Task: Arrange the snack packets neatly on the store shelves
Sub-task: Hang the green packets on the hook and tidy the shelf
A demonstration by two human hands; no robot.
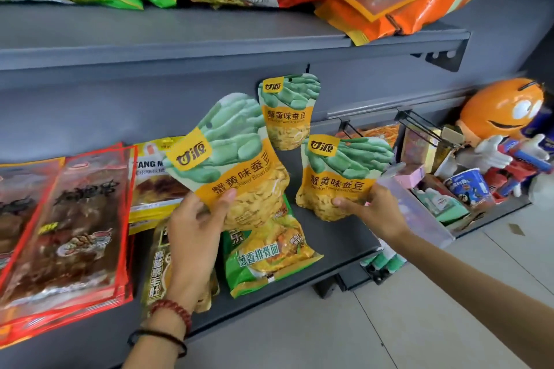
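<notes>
Three green-and-yellow broad bean packets show in the head view. My left hand (196, 228) grips the lower edge of the nearest packet (230, 159), held tilted above the lower shelf (335, 237). My right hand (371, 210) pinches the bottom of a second packet (338, 177), upright to the right. The third packet (286, 111) hangs against the grey back panel between them. Under the left packet a green noodle packet (269, 255) lies flat on the shelf.
Red packets of dark snacks (66, 225) lie stacked at left, with a yellow packet (150, 183) and a dark gold packet (159, 266) beside them. The upper shelf (209, 39) carries green, red and orange bags. At right stand wire hooks (419, 123), an orange mascot figure (500, 117) and a clear bin (419, 210).
</notes>
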